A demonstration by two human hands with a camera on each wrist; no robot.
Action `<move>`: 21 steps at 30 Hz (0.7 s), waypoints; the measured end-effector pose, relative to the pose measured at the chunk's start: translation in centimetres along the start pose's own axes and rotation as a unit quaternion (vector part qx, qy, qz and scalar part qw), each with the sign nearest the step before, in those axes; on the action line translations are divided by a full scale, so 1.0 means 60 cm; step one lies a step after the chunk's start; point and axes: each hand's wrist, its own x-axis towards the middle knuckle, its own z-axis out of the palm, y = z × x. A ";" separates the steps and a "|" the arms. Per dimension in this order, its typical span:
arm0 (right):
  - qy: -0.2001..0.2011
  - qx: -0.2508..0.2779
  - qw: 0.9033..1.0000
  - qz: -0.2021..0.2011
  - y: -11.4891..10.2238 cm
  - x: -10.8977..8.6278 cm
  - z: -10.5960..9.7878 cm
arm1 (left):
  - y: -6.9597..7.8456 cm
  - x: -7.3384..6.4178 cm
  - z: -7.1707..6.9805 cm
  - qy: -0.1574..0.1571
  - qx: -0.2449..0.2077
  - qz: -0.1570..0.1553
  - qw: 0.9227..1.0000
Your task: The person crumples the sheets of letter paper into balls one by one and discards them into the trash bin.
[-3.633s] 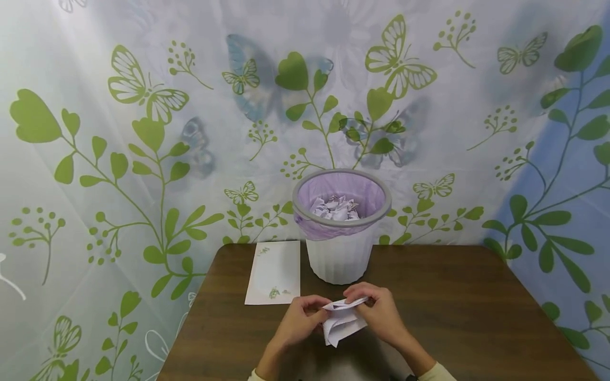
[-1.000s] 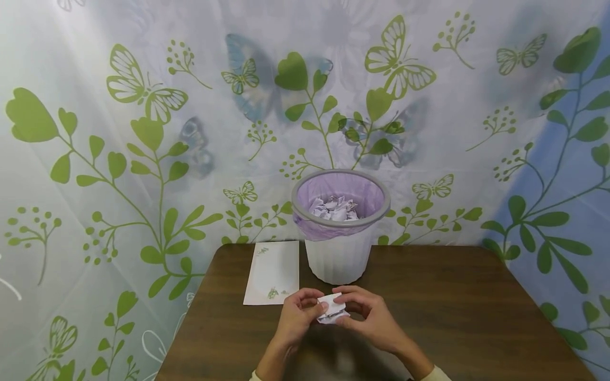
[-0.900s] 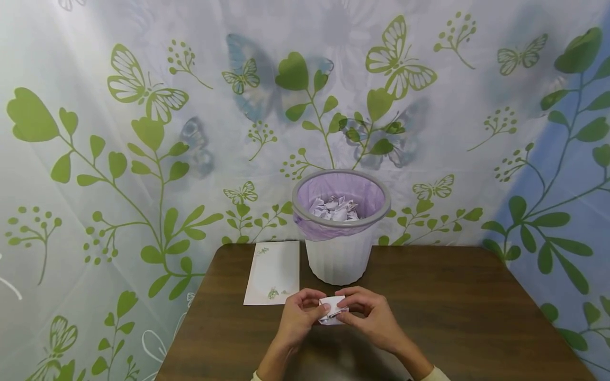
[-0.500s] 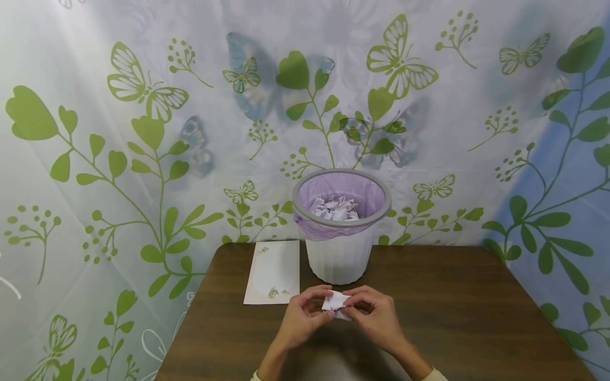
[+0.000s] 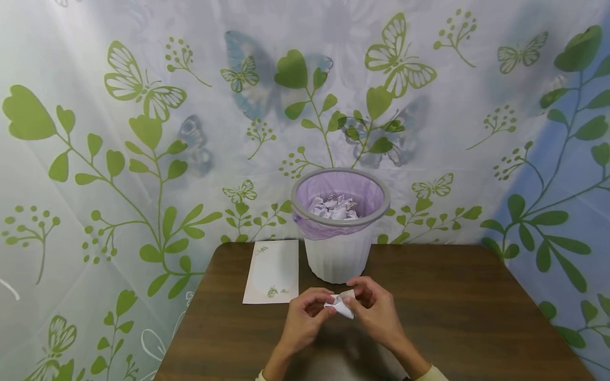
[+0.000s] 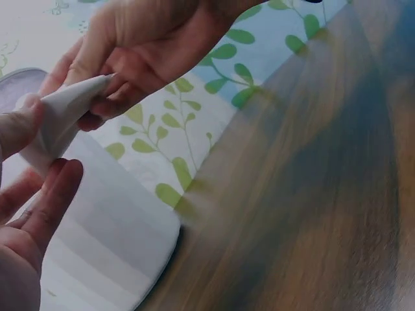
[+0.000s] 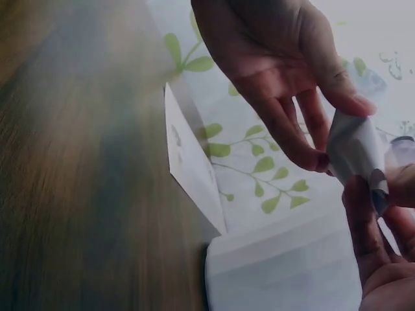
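A small, folded and crumpled piece of white paper (image 5: 344, 308) is held between both hands, just in front of the bin. My left hand (image 5: 305, 317) pinches its left side between thumb and fingers. On the other side, my right hand (image 5: 378, 315) pinches it with thumb and fingers too. Close up in the left wrist view, the paper (image 6: 65, 113) forms a pointed fold. The right wrist view shows the same paper (image 7: 356, 146) with fingertips of both hands on it.
Behind the hands stands a white waste bin (image 5: 335, 259) with a grey rim and purple liner; crumpled papers (image 5: 335, 207) lie inside. A printed sheet (image 5: 274, 272) lies left of it on the dark wooden table (image 5: 452, 307). A patterned curtain (image 5: 267, 153) hangs behind.
The paper was a larger folded piece several seconds ago and is now smaller and more crumpled. Both hands have shifted slightly right, turning the paper between their fingers.
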 end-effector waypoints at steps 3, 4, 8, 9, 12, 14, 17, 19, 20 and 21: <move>-0.003 0.010 0.999 -0.031 0.001 0.003 0.000 | 0.000 0.002 0.007 0.012 -0.006 0.026 1.000; -0.005 0.014 0.999 -0.043 0.002 0.004 0.000 | 0.000 0.003 0.008 0.015 -0.006 0.032 0.999; -0.031 0.042 0.996 -0.069 0.008 0.001 0.000 | 0.000 0.004 0.010 0.031 -0.022 0.030 0.999; -0.038 0.048 0.996 -0.070 0.009 -0.001 0.000 | -0.001 0.005 0.009 0.034 -0.026 0.028 0.999; -0.049 0.054 0.995 -0.064 0.011 -0.003 0.001 | 0.000 0.005 0.009 0.040 -0.040 0.009 0.998; -0.044 0.049 0.996 -0.062 0.011 -0.003 0.003 | 0.002 0.004 0.011 0.048 -0.042 -0.013 0.998; -0.033 0.043 0.997 -0.060 0.009 -0.001 0.008 | 0.006 0.003 0.015 0.065 -0.041 -0.043 0.996; -0.031 0.040 0.997 -0.065 0.008 0.000 0.011 | 0.007 0.002 0.019 0.079 -0.038 -0.053 0.995; -0.030 0.036 0.997 -0.069 0.008 0.000 0.012 | 0.007 0.002 0.021 0.084 -0.035 -0.053 0.994; -0.029 0.033 0.996 -0.071 0.007 0.000 0.013 | 0.007 0.001 0.022 0.088 -0.031 -0.052 0.994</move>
